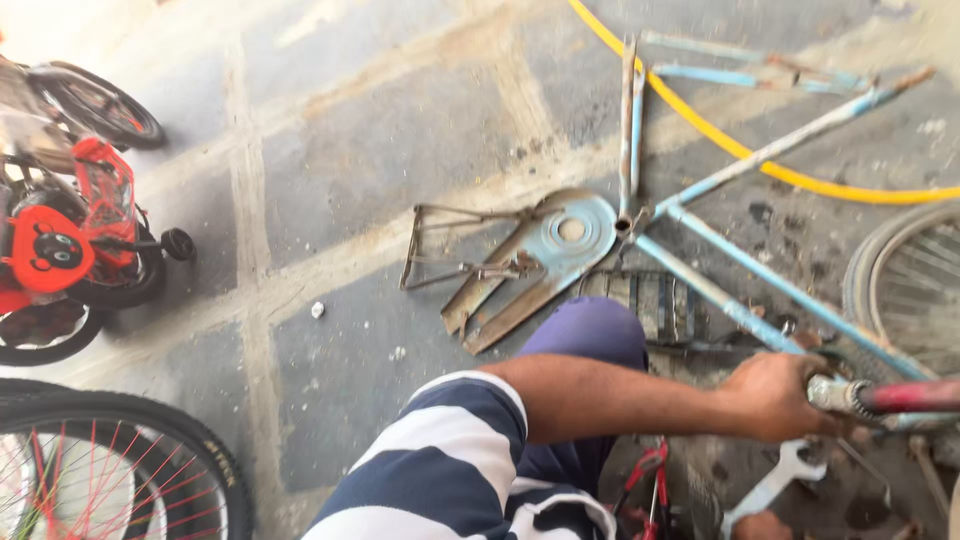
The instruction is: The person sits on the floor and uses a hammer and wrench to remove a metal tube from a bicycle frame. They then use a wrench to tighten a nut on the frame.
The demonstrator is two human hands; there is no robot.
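Observation:
My left arm, in a blue-and-white striped sleeve, reaches across to the right. My left hand (775, 395) is closed around the threaded metal end (838, 394) of a red tube (915, 396), beside a rusty light-blue bicycle frame (720, 295) lying on the floor. A silver open-ended spanner (770, 485) lies just below that hand. A small brown shape (762, 525) at the bottom edge touches the spanner's handle; it may be my right hand, but too little shows. My knee in purple trousers (590, 335) sits behind the arm.
A blue chain guard (545, 260) and a wire carrier rack (450, 245) lie left of the frame. Red-handled pliers (650, 480) lie near my leg. A yellow hose (700, 120) curves at the back, with a bare wheel rim (900, 270) on the right. A red child's bike (70, 240) and a spoked wheel (120, 470) stand on the left.

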